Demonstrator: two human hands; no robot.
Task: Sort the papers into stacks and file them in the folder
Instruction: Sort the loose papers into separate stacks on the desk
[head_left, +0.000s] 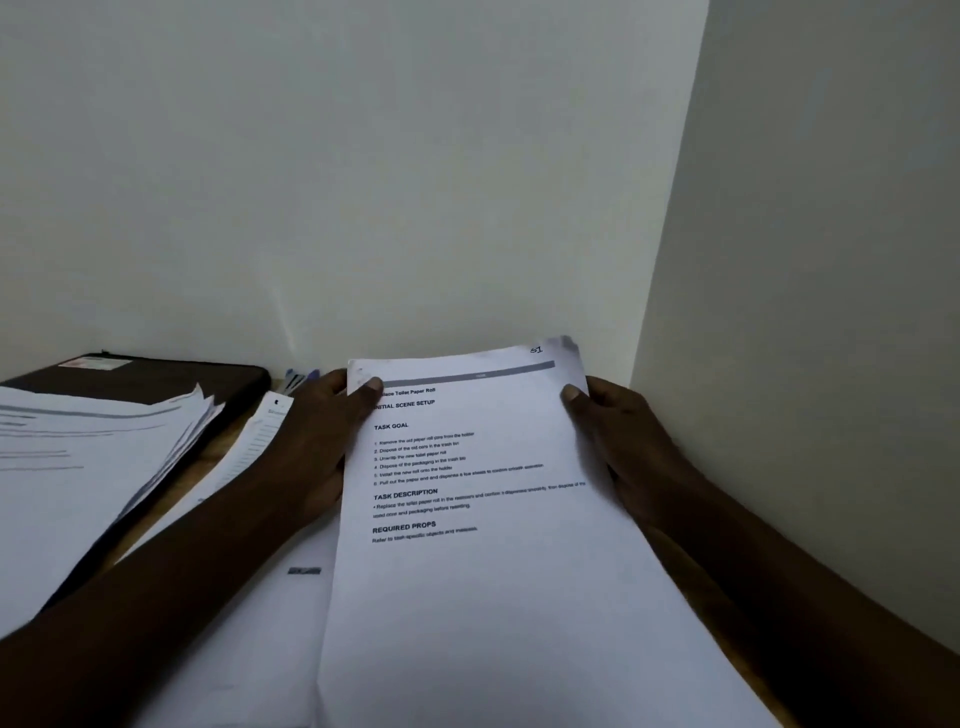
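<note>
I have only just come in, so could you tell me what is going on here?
A person grips a sheaf of printed papers at its upper corners, left hand on one side, right hand on the other. To the left, a fanned stack of papers lies on a dark folder. More loose sheets lie under the held sheaf.

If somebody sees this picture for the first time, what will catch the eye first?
The printed sheets in the centre, gripped near their far corners by the left hand and the right hand. Next, at the left, a fanned paper stack lying partly over a dark folder beside the wall.
</note>
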